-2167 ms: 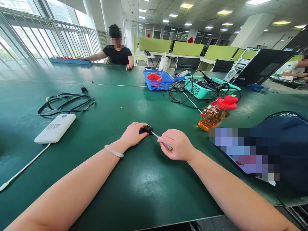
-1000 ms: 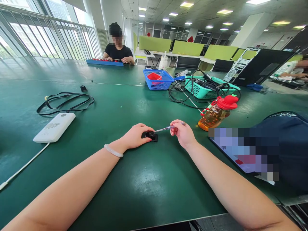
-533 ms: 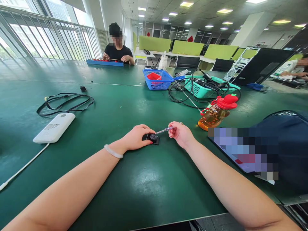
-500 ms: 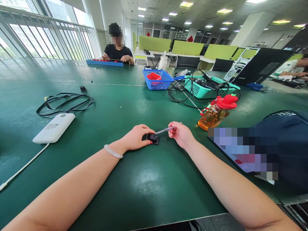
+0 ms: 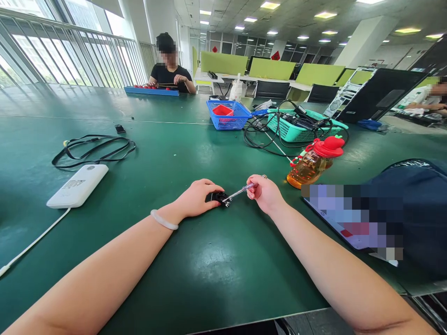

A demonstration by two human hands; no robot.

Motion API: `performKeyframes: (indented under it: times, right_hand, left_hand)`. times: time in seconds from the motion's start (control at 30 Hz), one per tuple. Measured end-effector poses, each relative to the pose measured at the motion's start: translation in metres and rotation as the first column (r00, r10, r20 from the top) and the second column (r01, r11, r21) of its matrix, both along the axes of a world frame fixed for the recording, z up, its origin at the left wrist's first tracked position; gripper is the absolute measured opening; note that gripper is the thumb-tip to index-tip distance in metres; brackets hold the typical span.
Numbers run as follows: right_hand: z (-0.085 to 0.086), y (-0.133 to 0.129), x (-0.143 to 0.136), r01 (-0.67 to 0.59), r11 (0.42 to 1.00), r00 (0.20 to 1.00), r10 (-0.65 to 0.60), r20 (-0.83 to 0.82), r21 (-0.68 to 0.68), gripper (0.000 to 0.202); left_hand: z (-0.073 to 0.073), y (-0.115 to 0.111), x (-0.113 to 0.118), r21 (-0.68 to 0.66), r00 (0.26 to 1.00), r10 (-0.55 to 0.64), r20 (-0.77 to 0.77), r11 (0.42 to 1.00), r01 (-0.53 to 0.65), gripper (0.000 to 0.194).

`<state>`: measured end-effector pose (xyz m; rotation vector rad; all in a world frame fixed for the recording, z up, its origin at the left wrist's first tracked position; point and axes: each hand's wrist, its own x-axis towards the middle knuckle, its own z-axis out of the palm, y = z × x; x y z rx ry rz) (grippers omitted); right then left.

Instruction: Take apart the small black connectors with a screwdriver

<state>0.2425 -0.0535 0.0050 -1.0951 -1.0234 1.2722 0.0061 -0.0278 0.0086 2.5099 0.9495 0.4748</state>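
Observation:
Near the middle of the green table, my left hand [image 5: 199,199] grips a small black part [image 5: 220,198] between thumb and fingers. Small metallic prongs show at the part's right side. My right hand [image 5: 263,193] is closed around a thin screwdriver-like tool [image 5: 241,190] with a clear handle. The tool slants down to the left, and its tip is at the black part, close to the prongs. Whether the tip touches it is too small to tell.
Left: white power bank [image 5: 77,186], looped black cable [image 5: 94,151]. Behind: blue basket [image 5: 228,122], teal basket [image 5: 296,132] with cables. Right: red-lidded bottle [image 5: 310,167], tablet [image 5: 335,218], dark blue cloth [image 5: 415,223]. Across the table a person sits at a blue tray [image 5: 152,91].
The black part now shows metallic prongs on its right side. The tool's tip has shifted slightly lower on it. Across the table, the person's hand has risen.

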Motion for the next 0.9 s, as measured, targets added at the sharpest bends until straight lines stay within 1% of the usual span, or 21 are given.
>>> performKeyframes:
  times: [0.13, 0.23, 0.3, 0.37, 0.43, 0.5, 0.53, 0.63, 0.73, 0.8, 0.87, 0.9]
  right_hand:
    - [0.001, 0.000, 0.001, 0.055, 0.998, 0.996, -0.057, 0.070, 0.026, 0.016]
    - [0.003, -0.003, 0.002, 0.155, 0.983, 0.967, -0.172, 0.189, 0.103, 0.015]
    - [0.007, -0.009, 0.001, 0.229, 0.947, 0.901, -0.294, 0.318, 0.227, 0.016]
    - [0.013, -0.018, -0.002, 0.259, 0.889, 0.808, -0.413, 0.419, 0.377, 0.016]
    - [0.018, -0.026, -0.007, 0.216, 0.840, 0.744, -0.472, 0.474, 0.497, 0.017]
    - [0.020, -0.033, -0.013, 0.109, 0.817, 0.721, -0.457, 0.520, 0.566, 0.017]
    - [0.021, -0.035, -0.015, 0.051, 0.816, 0.717, -0.431, 0.547, 0.576, 0.017]
    - [0.020, -0.038, -0.021, -0.071, 0.831, 0.705, -0.350, 0.617, 0.552, 0.017]
    - [0.019, -0.037, -0.022, -0.136, 0.857, 0.681, -0.284, 0.675, 0.498, 0.018]
    - [0.020, -0.037, -0.023, -0.186, 0.865, 0.648, -0.248, 0.720, 0.465, 0.017]
    - [0.023, -0.040, -0.025, -0.267, 0.848, 0.597, -0.228, 0.769, 0.458, 0.015]
    - [0.024, -0.042, -0.026, -0.314, 0.825, 0.569, -0.232, 0.789, 0.469, 0.013]
  left_hand:
    - [-0.002, 0.003, 0.000, 0.004, 0.999, 0.053, 0.004, 0.999, -0.053, 0.037]
    - [-0.004, 0.005, -0.001, 0.020, 0.994, 0.108, 0.002, 0.994, -0.108, 0.036]
    - [-0.005, 0.006, -0.001, 0.028, 0.990, 0.138, 0.001, 0.990, -0.138, 0.037]
    - [-0.005, 0.006, -0.002, 0.032, 0.987, 0.160, 0.001, 0.987, -0.160, 0.037]
    - [-0.006, 0.007, -0.002, 0.036, 0.984, 0.179, 0.002, 0.983, -0.179, 0.038]
    - [-0.006, 0.007, -0.002, 0.039, 0.982, 0.189, 0.002, 0.981, -0.188, 0.038]
    - [-0.006, 0.007, -0.002, 0.039, 0.982, 0.188, 0.004, 0.981, -0.188, 0.039]
    - [-0.006, 0.007, -0.002, 0.038, 0.985, 0.173, 0.007, 0.984, -0.174, 0.040]
    - [-0.006, 0.006, -0.002, 0.036, 0.987, 0.162, 0.007, 0.986, -0.162, 0.042]
    - [-0.006, 0.006, -0.002, 0.033, 0.987, 0.161, 0.006, 0.986, -0.161, 0.042]
    - [-0.006, 0.007, -0.002, 0.031, 0.986, 0.166, 0.004, 0.986, -0.166, 0.042]
    - [-0.006, 0.007, -0.002, 0.029, 0.986, 0.168, 0.003, 0.985, -0.168, 0.042]
